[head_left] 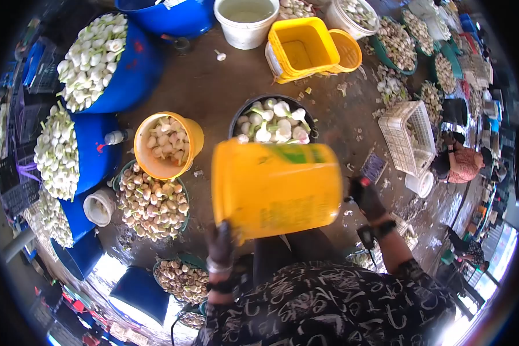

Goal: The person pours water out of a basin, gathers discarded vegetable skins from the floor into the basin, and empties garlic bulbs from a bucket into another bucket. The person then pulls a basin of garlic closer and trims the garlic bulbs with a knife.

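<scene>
A yellow bucket point(277, 190) is tipped on its side in front of me, its mouth to the left, slightly blurred. My left hand point(220, 245), in a dark glove, is closed on the bucket's rim at the lower left. Beyond the bucket's base, my gloved right hand point(368, 199) has its fingers curled, with a small red thing at them that I cannot make out. Whether this hand touches the bucket is unclear. Behind the bucket stands a black tub point(234, 122) of white garlic bulbs point(274, 120), partly hidden by it.
On the left, another yellow bucket point(199, 135) holds garlic, beside a heap of garlic point(153, 205) and large blue drums point(135, 75). A square yellow container point(303, 74) and a white bucket point(245, 37) stand ahead. To the right are a white crate point(401, 130) and a person point(467, 164).
</scene>
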A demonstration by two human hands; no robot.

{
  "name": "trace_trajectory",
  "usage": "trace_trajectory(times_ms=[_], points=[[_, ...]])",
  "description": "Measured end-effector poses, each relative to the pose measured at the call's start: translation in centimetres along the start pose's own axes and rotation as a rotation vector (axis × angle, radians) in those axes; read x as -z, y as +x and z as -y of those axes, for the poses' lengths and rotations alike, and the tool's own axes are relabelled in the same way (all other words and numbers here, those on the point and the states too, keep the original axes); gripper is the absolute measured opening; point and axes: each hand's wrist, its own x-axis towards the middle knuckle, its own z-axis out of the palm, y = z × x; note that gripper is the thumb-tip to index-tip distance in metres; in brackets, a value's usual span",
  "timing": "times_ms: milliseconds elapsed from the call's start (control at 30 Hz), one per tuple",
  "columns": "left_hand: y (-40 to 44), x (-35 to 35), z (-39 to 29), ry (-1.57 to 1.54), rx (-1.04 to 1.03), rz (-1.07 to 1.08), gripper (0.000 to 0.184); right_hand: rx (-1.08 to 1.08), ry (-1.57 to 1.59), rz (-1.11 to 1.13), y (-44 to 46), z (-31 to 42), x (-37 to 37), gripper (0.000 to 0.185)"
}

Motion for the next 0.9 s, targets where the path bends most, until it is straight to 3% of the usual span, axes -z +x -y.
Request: trace_trajectory(times_ms=[33, 67, 100, 167, 233, 267, 300, 333, 367, 433, 567, 633, 667, 733, 800, 867, 900], points=[[-1.0, 2.2, -1.0, 0.173, -0.154, 0.013, 0.021, -0.087, -0.254, -0.17, 1.1, 0.8, -3.1, 0.025], [-1.8, 1.5, -0.9, 0.032, -0.122, -0.37, 0.027, -0.097, -0.465, -0.231, 3.7, -0.5, -3.1, 0.027], [-1.9, 5.3, 0.4, 0.323, -0.25, -0.292, 0.031, -0.104, -0.675, -0.291, 6.5, -2.0, -3.0, 0.028], [-2.4, 8.0, 1.4, 0.424, -0.218, -0.388, 0.035, 0.14, -1.257, -0.323, 10.9, -2.6, -4.5, 0.033], [-3.0, 9.3, 1.7, 0.518, -0.226, -0.418, 0.039, 0.228, -1.522, -0.277, 15.7, -4.5, -3.2, 0.038], [-3.1, 9.9, 2.3, 0.558, -0.246, -0.451, 0.04, 0.22, -1.525, -0.273, 17.3, -4.3, -3.8, 0.038], [-2.9, 10.4, 3.3, 0.563, -0.299, -0.479, 0.04, 0.169, -1.719, -0.234, 18.9, -4.1, -4.6, 0.036], [-3.1, 9.3, 2.9, 0.513, -0.283, -0.499, 0.042, 0.117, -1.91, -0.188, 20.7, -4.2, -5.1, 0.035], [-3.1, 10.3, 4.0, 0.517, -0.273, -0.509, 0.042, 0.112, -1.911, -0.171, 22.7, -5.3, -4.4, 0.035], [-3.9, 13.0, 6.6, 0.573, -0.132, -0.58, 0.044, 0.271, -2.075, -0.206, 25.9, -7.3, -2.8, 0.032], [-4.7, 12.4, 7.7, 0.525, -0.122, -0.662, 0.054, 0.07, -2.087, -0.041, 27.7, -6.6, -2.1, 0.027], [-5.5, 13.2, 9.1, 0.472, -0.092, -0.646, 0.055, 0.227, -1.657, -0.249, 26.0, -5.1, -2.6, 0.017], [-5.8, 12.9, 9.5, 0.473, -0.105, -0.68, 0.055, 0.25, -1.66, -0.24, 24.5, -3.7, -2.7, 0.022], [-6.0, 12.6, 10.5, 0.437, -0.157, -0.724, 0.055, -0.051, -0.662, -0.131, 22.5, -2.9, 1.3, 0.027], [-6.5, 12.6, 11.1, 0.441, -0.12, -0.69, 0.054, -0.246, -0.094, -0.17, 19.1, -2.9, 3.1, 0.026], [-6.6, 11.9, 11.9, 0.412, -0.106, -0.704, 0.054, -0.19, -1.154, -0.199, 17.9, -4.9, 7.3, 0.024], [-6.7, 11.8, 12.3, 0.406, -0.112, -0.706, 0.054, -0.182, -1.156, -0.197, 17.4, -6.2, 8.8, 0.024]])
